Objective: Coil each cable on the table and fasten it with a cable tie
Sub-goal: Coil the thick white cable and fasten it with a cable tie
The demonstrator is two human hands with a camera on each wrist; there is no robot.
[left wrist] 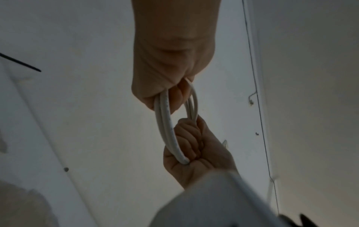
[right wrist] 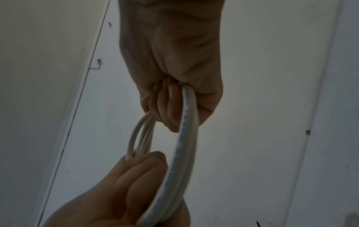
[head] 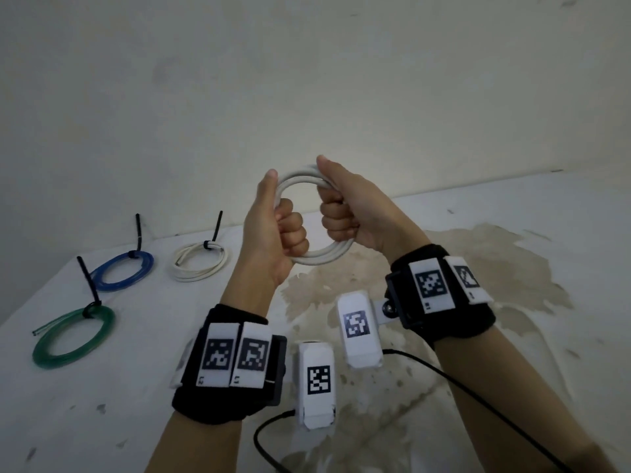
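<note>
A white cable point(head: 326, 257) wound into a small ring of several loops is held in the air above the table. My left hand point(head: 288, 230) grips the ring's left side in a fist, thumb up along it. Around the right side my right hand point(head: 336, 216) is closed the same way. The left wrist view shows the left hand point(left wrist: 170, 92) above and the cable point(left wrist: 165, 127) running down into the other fist. In the right wrist view the right hand point(right wrist: 174, 99) clasps the cable point(right wrist: 182, 145). No tie shows on this ring.
Three tied coils lie at the table's left: a blue one point(head: 124, 271), a white one point(head: 199, 264) and a green one point(head: 73, 336), each with a black cable tie sticking up. The white table point(head: 512, 216) has a brown stain and meets a wall behind.
</note>
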